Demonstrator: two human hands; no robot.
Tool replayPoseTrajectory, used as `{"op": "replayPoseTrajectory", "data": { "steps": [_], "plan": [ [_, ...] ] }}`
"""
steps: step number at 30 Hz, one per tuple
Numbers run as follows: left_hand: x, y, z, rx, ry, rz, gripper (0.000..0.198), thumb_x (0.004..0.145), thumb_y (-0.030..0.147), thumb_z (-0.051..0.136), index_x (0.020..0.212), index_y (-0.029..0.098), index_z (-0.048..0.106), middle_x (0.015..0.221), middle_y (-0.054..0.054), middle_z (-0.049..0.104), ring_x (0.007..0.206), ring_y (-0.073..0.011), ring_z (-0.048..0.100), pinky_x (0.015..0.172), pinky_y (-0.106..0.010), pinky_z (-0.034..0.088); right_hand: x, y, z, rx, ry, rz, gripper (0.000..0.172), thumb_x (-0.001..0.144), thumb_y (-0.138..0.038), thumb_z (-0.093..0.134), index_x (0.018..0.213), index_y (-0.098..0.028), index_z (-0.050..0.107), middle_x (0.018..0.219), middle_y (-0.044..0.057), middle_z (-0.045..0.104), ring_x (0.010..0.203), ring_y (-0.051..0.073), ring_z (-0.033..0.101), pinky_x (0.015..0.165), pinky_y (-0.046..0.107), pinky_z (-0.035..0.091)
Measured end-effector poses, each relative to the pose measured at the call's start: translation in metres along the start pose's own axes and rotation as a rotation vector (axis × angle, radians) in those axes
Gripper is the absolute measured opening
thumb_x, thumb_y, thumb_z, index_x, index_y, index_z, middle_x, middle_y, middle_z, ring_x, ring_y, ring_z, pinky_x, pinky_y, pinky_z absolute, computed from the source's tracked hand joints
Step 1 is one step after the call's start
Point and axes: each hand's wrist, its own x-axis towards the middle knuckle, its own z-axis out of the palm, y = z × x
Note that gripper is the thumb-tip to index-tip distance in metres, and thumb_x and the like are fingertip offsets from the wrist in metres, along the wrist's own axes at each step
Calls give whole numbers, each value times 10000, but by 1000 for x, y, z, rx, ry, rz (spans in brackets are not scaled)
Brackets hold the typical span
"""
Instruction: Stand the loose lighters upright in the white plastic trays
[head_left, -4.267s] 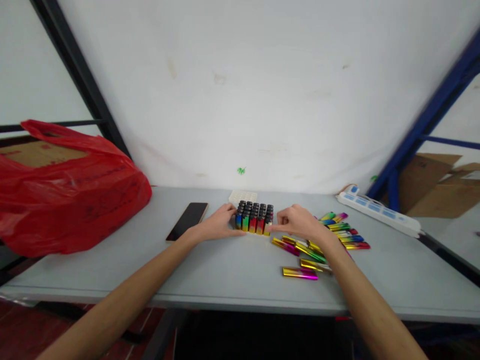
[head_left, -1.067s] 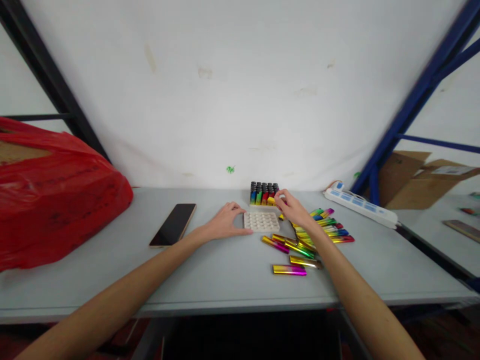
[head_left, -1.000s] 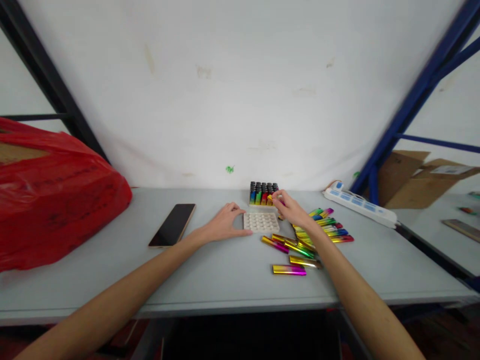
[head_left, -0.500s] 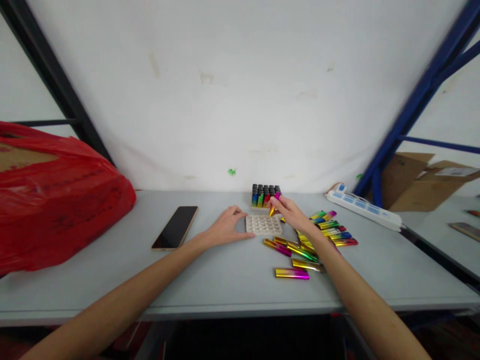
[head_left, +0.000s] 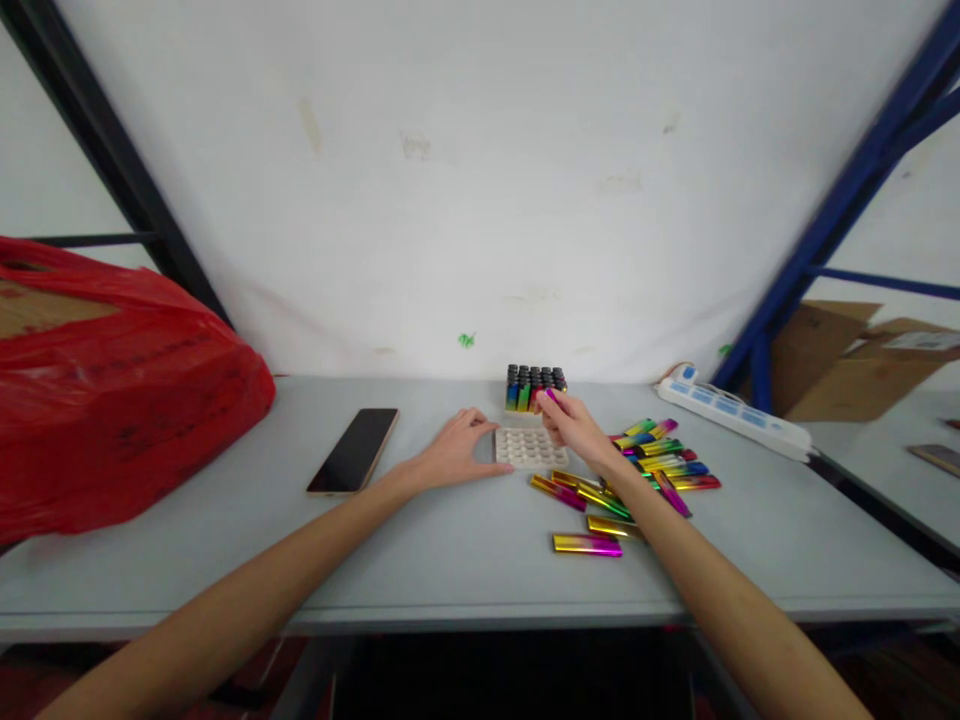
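A white tray point(head_left: 531, 449) with rows of round holes lies flat on the table. My left hand point(head_left: 457, 450) spans its left side, thumb at the front corner and forefinger at the back corner, steadying it. Above the tray's back right part, my right hand point(head_left: 571, 425) is closed on a slim metallic tube point(head_left: 551, 396), whose purple end shows above the fingers; its lower part is hidden by the hand. Right of the tray lies a loose pile of metallic tubes point(head_left: 664, 460) in gold, green, purple, blue and red. One gold and purple tube point(head_left: 587, 545) lies nearest the front edge.
Behind the tray stands a block of upright coloured pieces with black tops point(head_left: 523, 390), close to the wall. A phone point(head_left: 354, 451) lies at left, beside a big red plastic bag point(head_left: 135, 400). A white power strip point(head_left: 735, 415) and a cardboard box point(head_left: 840, 360) are at right.
My right hand has turned and closed further round the tube, so that only its purple end shows. My left hand stays at the tray. The view has shifted slightly.
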Motion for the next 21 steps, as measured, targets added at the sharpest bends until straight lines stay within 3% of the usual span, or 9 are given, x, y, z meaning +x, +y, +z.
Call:
{"op": "replayPoseTrajectory", "data": {
  "steps": [5, 11, 16, 21],
  "plan": [
    [1, 5, -1, 21, -14, -20, 729, 764, 712, 743, 1274, 194, 680, 1188, -121, 598, 1130, -303, 579, 1039, -445, 464, -2, -1, 3, -335, 203, -133, 594, 894, -699, 531, 564, -226, 386, 539, -50, 339, 528, 108, 328, 523, 282, 233],
    [3, 2, 1, 14, -23, -39, 771, 739, 732, 757, 1293, 203, 668, 1193, -112, 604, 1134, -297, 580, 1049, -448, 456, -3, -3, 5, -471, 296, -152, 446, 872, -527, 479, 553, -232, 381, 537, -39, 343, 557, 124, 337, 554, 292, 228],
    [4, -1, 1, -16, -36, -42, 832, 685, 741, 795, 1307, 204, 667, 1204, -112, 605, 1130, -303, 583, 1053, -451, 453, -3, -4, 4, -510, 278, -175, 455, 923, -540, 469, 596, -232, 400, 564, -28, 420, 581, 141, 391, 571, 294, 262],
    [3, -2, -3, -58, -37, -22, 737, 712, 702, 799, 1261, 221, 698, 1188, -105, 625, 1129, -299, 586, 1041, -444, 460, -6, -7, 4, -546, 115, -212, 448, 1015, -618, 383, 778, -245, 461, 675, -14, 541, 657, 172, 498, 633, 287, 356]
  ]
}}
